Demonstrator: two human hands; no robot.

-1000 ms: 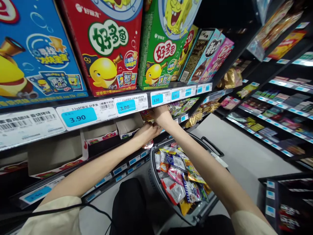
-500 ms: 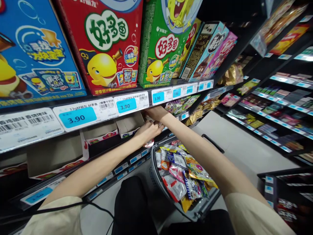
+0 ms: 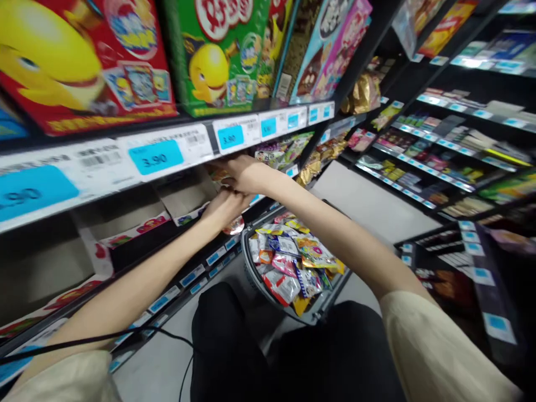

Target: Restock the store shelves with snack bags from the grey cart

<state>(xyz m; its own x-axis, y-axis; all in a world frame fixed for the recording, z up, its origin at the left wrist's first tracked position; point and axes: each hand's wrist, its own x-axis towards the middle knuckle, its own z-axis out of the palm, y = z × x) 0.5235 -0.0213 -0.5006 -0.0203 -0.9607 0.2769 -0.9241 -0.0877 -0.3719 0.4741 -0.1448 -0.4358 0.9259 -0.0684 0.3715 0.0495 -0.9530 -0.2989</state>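
Observation:
My right hand [image 3: 245, 174] reaches in under the price-label rail [image 3: 188, 153], its fingers bent and the tips hidden in the shelf space. Beside its fingers a small part of a coloured packet [image 3: 218, 174] shows. My left hand [image 3: 226, 207] lies just below, touching or nearly touching the right one, with its fingers curled closed; what they hold, if anything, is hidden. Under the left hand hangs a shiny pinkish rounded wrapper [image 3: 235, 225]; I cannot tell whether the hand grips it. Left of my hands stands an open display carton [image 3: 186, 198].
Below my right forearm stands a grey shopping basket [image 3: 247, 262] filled with snack packets [image 3: 288, 262]. Snack boxes, one green [image 3: 221, 61] and one red [image 3: 87, 61], line the shelf above. More stocked shelves [image 3: 456, 139] rise at right. A black cable [image 3: 163, 330] crosses my left arm.
The view has turned, so the shelf, basket and hands appear further left. My right hand shows more of its back and bent fingers, with a packet edge now visible beside it. Both hands stay close together.

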